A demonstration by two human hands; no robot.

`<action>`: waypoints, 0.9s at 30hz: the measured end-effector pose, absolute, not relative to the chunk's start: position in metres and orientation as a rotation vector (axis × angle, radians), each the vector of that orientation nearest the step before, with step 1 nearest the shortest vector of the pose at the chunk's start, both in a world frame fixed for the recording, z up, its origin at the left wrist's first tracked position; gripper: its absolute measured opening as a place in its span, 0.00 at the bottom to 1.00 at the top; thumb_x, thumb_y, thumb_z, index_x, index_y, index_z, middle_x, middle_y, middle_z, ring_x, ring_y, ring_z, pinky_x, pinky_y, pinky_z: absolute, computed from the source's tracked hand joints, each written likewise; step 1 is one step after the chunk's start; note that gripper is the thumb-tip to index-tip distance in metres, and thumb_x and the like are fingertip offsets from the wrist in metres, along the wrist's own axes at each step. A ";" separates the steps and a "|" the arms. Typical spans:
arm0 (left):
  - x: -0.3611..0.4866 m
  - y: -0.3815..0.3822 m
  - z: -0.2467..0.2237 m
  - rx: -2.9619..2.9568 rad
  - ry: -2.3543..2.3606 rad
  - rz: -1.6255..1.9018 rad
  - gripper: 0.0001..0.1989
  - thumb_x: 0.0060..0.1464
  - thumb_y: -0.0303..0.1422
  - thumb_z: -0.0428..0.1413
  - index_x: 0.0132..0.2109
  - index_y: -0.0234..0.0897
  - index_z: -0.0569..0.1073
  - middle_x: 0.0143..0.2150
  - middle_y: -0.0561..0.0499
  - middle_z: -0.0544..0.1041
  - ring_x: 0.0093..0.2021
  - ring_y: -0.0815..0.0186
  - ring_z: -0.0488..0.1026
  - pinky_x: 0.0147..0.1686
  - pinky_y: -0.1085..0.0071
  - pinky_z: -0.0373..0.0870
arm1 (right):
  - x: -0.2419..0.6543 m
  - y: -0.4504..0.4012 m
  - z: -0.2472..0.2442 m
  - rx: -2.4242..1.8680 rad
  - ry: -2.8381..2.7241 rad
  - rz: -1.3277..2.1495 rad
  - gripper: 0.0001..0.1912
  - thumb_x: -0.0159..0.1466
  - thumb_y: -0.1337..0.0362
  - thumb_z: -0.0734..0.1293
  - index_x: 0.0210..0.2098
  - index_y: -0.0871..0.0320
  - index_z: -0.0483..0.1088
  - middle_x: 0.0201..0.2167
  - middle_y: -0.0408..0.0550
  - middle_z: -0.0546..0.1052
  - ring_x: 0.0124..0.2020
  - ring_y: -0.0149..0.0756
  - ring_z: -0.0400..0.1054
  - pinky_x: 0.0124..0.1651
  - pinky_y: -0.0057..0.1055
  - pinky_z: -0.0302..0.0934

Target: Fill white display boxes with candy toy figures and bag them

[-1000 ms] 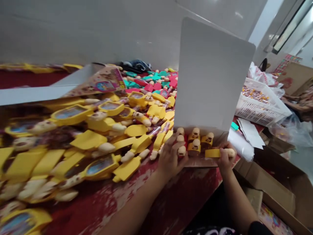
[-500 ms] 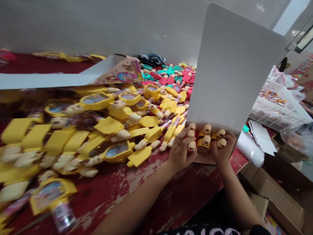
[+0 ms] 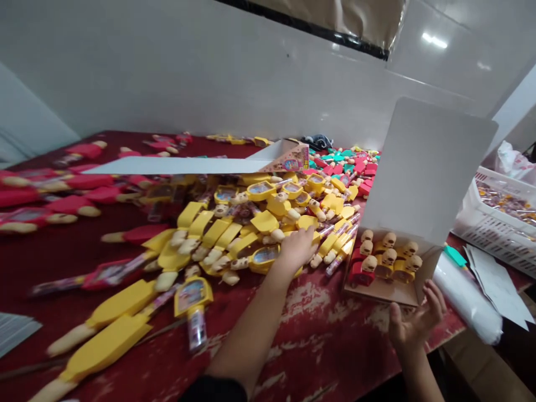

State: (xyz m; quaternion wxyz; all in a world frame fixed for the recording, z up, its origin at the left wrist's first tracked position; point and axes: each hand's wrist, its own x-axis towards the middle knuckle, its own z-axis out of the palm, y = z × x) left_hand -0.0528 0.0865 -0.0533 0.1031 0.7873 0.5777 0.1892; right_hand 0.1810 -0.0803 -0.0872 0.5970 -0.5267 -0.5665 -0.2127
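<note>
My left hand (image 3: 296, 248) is over the pile of yellow toys (image 3: 218, 234), its fingers apart and partly out of sight against them. These toys have animal heads, flat bodies with picture windows and clear tubes. An open cardboard box (image 3: 387, 298) with its white lid (image 3: 431, 173) raised stands to the right. Inside, red toys (image 3: 363, 271) line the left side, and several yellow toys (image 3: 385, 262) stand beside them, heads up. My right hand (image 3: 419, 318) is by the box's front right corner, open with fingers spread and holding nothing.
Red toys (image 3: 84, 181) lie at the left; red and green ones (image 3: 347, 162) at the back. Another box with a long white flap (image 3: 180, 165) lies across the pile. Right of the box are a plastic roll (image 3: 469, 301), papers (image 3: 498, 285) and a white basket (image 3: 498, 234).
Both hands have come out of the box. My left hand has moved left to the yellow pile, while my right has drawn back to the box's corner. The view has swung left.
</note>
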 end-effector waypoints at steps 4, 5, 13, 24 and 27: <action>-0.047 0.088 -0.061 2.239 1.801 0.294 0.25 0.45 0.26 0.59 0.53 0.29 0.67 0.49 0.31 0.70 0.41 0.46 0.75 0.40 0.53 0.72 | 0.166 -0.087 -0.076 -1.207 -1.371 -0.494 0.36 0.55 0.61 0.71 0.59 0.50 0.54 0.54 0.54 0.60 0.57 0.48 0.59 0.58 0.56 0.57; -0.044 0.088 -0.060 2.215 1.807 0.280 0.26 0.44 0.25 0.59 0.53 0.28 0.67 0.48 0.30 0.71 0.42 0.46 0.75 0.40 0.54 0.71 | 0.165 -0.086 -0.071 -1.200 -1.361 -0.487 0.35 0.55 0.61 0.71 0.59 0.51 0.54 0.53 0.54 0.61 0.56 0.48 0.60 0.57 0.57 0.58; -0.076 0.063 -0.001 2.007 1.524 0.747 0.26 0.55 0.41 0.48 0.58 0.35 0.63 0.49 0.41 0.74 0.47 0.55 0.73 0.44 0.63 0.71 | 0.168 -0.107 -0.051 -1.114 -1.288 -0.245 0.22 0.57 0.64 0.69 0.50 0.54 0.64 0.44 0.53 0.71 0.46 0.45 0.69 0.48 0.50 0.65; 0.015 -0.056 0.004 0.903 0.269 0.285 0.34 0.35 0.52 0.67 0.46 0.33 0.75 0.37 0.50 0.73 0.33 0.71 0.68 0.34 0.77 0.65 | 0.176 -0.110 0.002 -0.994 -1.117 -0.359 0.36 0.59 0.46 0.65 0.63 0.43 0.53 0.61 0.50 0.62 0.61 0.55 0.58 0.56 0.57 0.61; 0.032 -0.064 -0.013 0.822 0.335 0.436 0.36 0.36 0.50 0.67 0.48 0.32 0.72 0.39 0.47 0.75 0.35 0.69 0.70 0.36 0.75 0.65 | 0.180 -0.124 0.006 -0.981 -1.378 -0.795 0.36 0.56 0.48 0.69 0.62 0.38 0.54 0.62 0.44 0.60 0.64 0.51 0.53 0.59 0.55 0.58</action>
